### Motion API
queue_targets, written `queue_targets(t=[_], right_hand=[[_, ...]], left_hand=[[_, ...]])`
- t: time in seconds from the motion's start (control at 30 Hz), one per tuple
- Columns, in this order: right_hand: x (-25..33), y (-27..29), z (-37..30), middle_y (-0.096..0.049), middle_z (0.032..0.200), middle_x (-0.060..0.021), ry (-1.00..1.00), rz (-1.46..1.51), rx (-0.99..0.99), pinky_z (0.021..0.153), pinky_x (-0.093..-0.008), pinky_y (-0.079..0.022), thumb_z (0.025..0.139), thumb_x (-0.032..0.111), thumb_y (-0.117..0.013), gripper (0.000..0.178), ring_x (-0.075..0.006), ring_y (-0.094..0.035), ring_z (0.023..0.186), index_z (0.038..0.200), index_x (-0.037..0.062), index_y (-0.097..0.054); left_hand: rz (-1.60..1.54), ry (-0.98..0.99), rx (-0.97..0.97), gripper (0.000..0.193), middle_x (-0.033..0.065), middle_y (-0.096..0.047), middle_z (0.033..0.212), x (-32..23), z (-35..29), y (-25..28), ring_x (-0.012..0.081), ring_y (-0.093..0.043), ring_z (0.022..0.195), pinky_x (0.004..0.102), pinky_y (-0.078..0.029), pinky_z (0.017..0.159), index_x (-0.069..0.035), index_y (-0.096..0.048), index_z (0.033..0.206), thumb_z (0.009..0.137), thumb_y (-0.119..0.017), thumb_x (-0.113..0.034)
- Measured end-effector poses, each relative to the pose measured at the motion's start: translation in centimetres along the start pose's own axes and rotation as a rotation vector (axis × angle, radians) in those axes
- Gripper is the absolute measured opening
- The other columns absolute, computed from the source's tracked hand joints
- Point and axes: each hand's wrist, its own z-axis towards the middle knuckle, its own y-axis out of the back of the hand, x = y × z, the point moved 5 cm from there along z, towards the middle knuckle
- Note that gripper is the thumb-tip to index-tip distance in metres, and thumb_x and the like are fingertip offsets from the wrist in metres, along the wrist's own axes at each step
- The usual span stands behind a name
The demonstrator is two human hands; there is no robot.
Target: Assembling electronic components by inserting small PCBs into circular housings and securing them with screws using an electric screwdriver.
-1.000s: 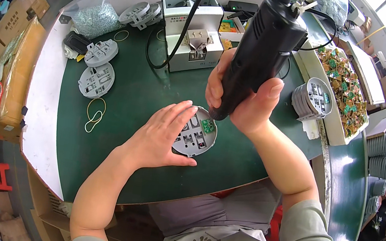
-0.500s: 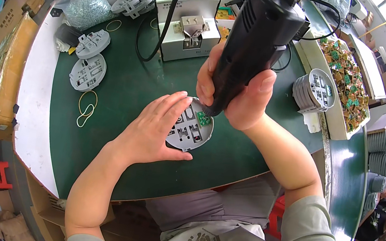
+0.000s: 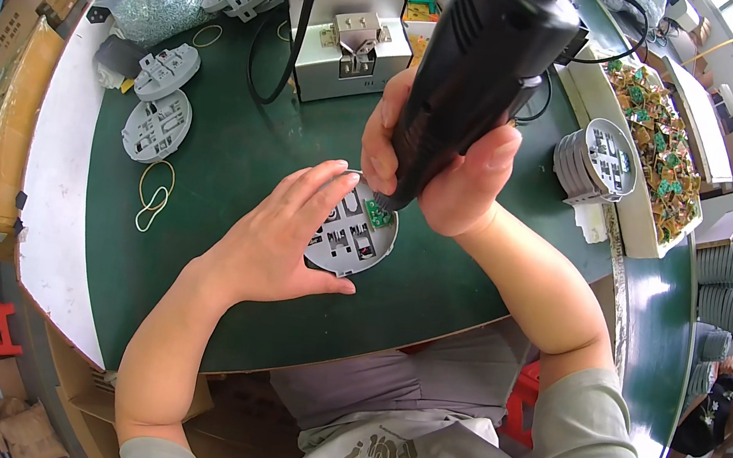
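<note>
My left hand [image 3: 274,238] curves round the left side of a round grey plastic housing [image 3: 348,234] on the green tabletop, fingers at its far rim and thumb at its near edge. Slots and openings cover the housing's face, and a small green circuit board [image 3: 378,216] sits at its upper right. In my right hand [image 3: 464,187] is a thick black electric screwdriver [image 3: 482,56], tilted with its nose down over the circuit board. The bit's tip is too hard to make out, so I cannot tell whether it touches a screw.
A grey metal box-shaped machine [image 3: 345,29] stands at the back, a black cable hanging before it. Round housings [image 3: 157,127] and rubber bands [image 3: 155,197] lie left, near a bag of screws [image 3: 160,9]. At right are stacked housings [image 3: 592,164] and a tray of circuit boards [image 3: 640,244].
The whole scene has shifted slightly left and up in the picture. Both hands keep their grips, and the screwdriver's nose stays over the circuit board.
</note>
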Motion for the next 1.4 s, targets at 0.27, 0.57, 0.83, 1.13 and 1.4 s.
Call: queue_targets(t=[0.27,0.57,0.83,1.13,1.4], right_hand=[[1.7,-1.6,2.1,-0.062,0.072,-0.0068,-0.058,0.153,0.064,0.053,-0.0287,-0.043,0.094,0.074,-0.057,0.072,-0.015,-0.052,0.057,0.107,0.0025,-0.059],[10.8,-1.1,8.6,-0.07,0.094,-0.0111,-0.028,-0.378,-0.203,0.075,-0.0298,-0.053,0.096,0.056,-0.069,0.061,-0.0187,-0.067,0.082,0.118,-0.0009,-0.064],[5.4,4.7,-2.1,-0.067,0.086,-0.0045,-0.325,-0.194,-0.333,0.06,-0.0243,-0.046,0.106,0.034,-0.06,0.033,-0.0112,-0.058,0.069,0.116,0.0027,-0.065],[2.3,1.5,-11.0,-0.069,0.094,-0.0086,-0.899,-0.2,-0.163,0.06,-0.0273,-0.055,0.109,0.034,-0.052,0.04,-0.0142,-0.063,0.067,0.123,-0.0009,-0.064],[13.2,15.8,-13.9,-0.073,0.1,-0.0059,-0.466,-0.903,-0.689,0.072,-0.0285,-0.054,0.107,0.027,-0.058,0.034,-0.0132,-0.064,0.082,0.124,0.0006,-0.072]], left_hand=[[-0.098,-0.012,0.026,0.114,0.0171,-0.04,0.159,0.8,-0.1,0.4,0.0346,-0.045,0.142,0.0457,-0.043,0.116,-0.005,-0.037,0.156,0.063,-0.097,-0.034],[-1.917,0.229,0.233,0.116,0.0228,-0.041,0.161,0.4,0.2,-1.0,0.0364,-0.042,0.147,0.0503,-0.038,0.121,-0.009,-0.036,0.161,0.073,-0.086,-0.066],[-1.934,0.33,0.152,0.119,0.0322,-0.039,0.158,1.9,-0.6,-1.2,0.0416,-0.05,0.139,0.0538,-0.041,0.118,-0.009,-0.035,0.161,0.073,-0.08,-0.076],[-0.529,-0.036,0.022,0.132,0.0237,-0.035,0.162,-1.8,-0.5,-2.1,0.0388,-0.042,0.145,0.0475,-0.035,0.121,-0.007,-0.029,0.164,0.062,-0.095,-0.058],[-0.266,-0.14,-0.173,0.12,0.0203,-0.031,0.164,-2.0,-0.2,-2.1,0.0363,-0.038,0.147,0.0462,-0.037,0.119,-0.005,-0.027,0.163,0.075,-0.088,-0.058]])
